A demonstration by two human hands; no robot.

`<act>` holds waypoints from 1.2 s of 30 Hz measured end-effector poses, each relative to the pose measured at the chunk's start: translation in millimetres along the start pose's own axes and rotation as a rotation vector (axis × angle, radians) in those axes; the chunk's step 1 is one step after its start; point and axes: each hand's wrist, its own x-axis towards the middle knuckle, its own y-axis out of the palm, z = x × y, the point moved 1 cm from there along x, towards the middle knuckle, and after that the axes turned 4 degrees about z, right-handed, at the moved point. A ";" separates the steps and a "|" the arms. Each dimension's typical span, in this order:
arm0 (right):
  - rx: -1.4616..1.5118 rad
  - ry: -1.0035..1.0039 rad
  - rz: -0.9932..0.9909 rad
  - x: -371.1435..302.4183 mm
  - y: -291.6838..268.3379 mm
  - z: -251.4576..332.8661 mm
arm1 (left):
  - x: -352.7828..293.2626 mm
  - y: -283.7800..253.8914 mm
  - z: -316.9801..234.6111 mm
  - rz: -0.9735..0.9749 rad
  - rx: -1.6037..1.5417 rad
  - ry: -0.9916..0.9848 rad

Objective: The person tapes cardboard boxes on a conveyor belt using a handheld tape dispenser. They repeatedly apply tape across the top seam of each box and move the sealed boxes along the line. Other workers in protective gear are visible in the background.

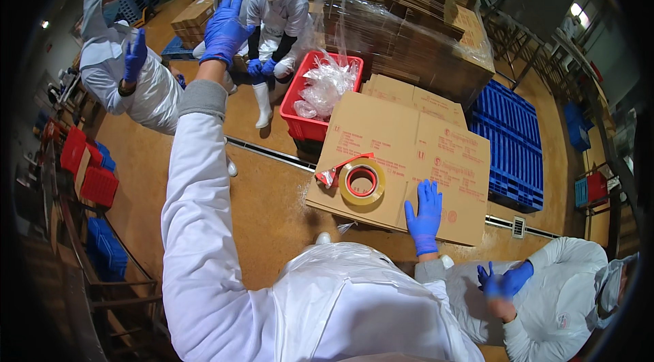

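Observation:
My left hand (228, 29), in a blue glove, is raised at the end of my outstretched arm, fingers extended and nothing in it. My right hand (426, 215), gloved in blue too, lies flat with its fingers stretched on a flattened cardboard box (395, 137), near its front edge. Left of that hand, a tape dispenser (361, 182) with a wide roll of clear yellowish tape and a red handle rests on the cardboard. More flat cardboard (415, 99) shows beneath and behind the top sheet.
A red crate (291, 116) holding crumpled clear plastic stands behind the cardboard. Blue pallets (507, 137) lie to the right. Wrapped stacks of flat boxes (402, 48) rise at the back. Several people in white sit or stand around; one sits close at my right (545, 294). A floor drain (272, 154) crosses the floor.

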 end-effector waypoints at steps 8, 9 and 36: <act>0.039 -0.011 0.018 4.9 4.1 4.5 | -1.9 -13.4 13.3 -0.318 -0.552 0.206; 0.021 0.010 0.027 -0.1 1.7 1.1 | -14.9 -26.2 -11.3 -0.444 -0.388 0.324; -0.032 -0.175 0.405 8.4 -11.0 42.3 | -229.9 25.3 -234.7 0.834 -0.399 0.335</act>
